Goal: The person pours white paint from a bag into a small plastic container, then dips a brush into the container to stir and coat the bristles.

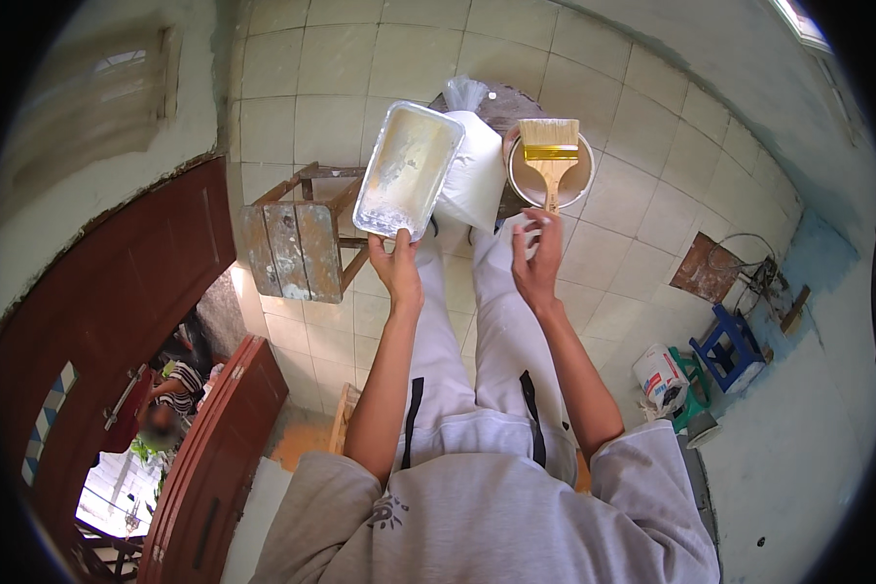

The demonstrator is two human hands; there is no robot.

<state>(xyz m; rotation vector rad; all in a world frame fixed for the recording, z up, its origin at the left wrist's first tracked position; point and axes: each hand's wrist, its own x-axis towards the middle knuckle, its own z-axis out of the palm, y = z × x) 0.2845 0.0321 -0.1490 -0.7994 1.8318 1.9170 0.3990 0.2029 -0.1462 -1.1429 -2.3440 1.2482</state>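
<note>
My left hand (397, 271) grips the near end of a shallow rectangular tray (409, 165), pale and smeared with whitish residue. Its thumb lies on the rim while the tray tilts slightly right. In my right hand (539, 255) is the lower end of the wooden handle of a wide paintbrush (552, 161). The brush's pale bristles point away from me, below them a gold-coloured band. Behind the brush stands a round bucket (588, 183), partly covered by it. A clear plastic bag of white powder (474, 165) stands between tray and bucket.
Bag and bucket rest on a worn wooden stool (511, 102). Another paint-stained stool (292, 251) stands left. At right are a blue stool (730, 348), a white sack (660, 378) and loose cables (745, 268). A person (175, 389) is beyond the reddish-brown door (204, 467).
</note>
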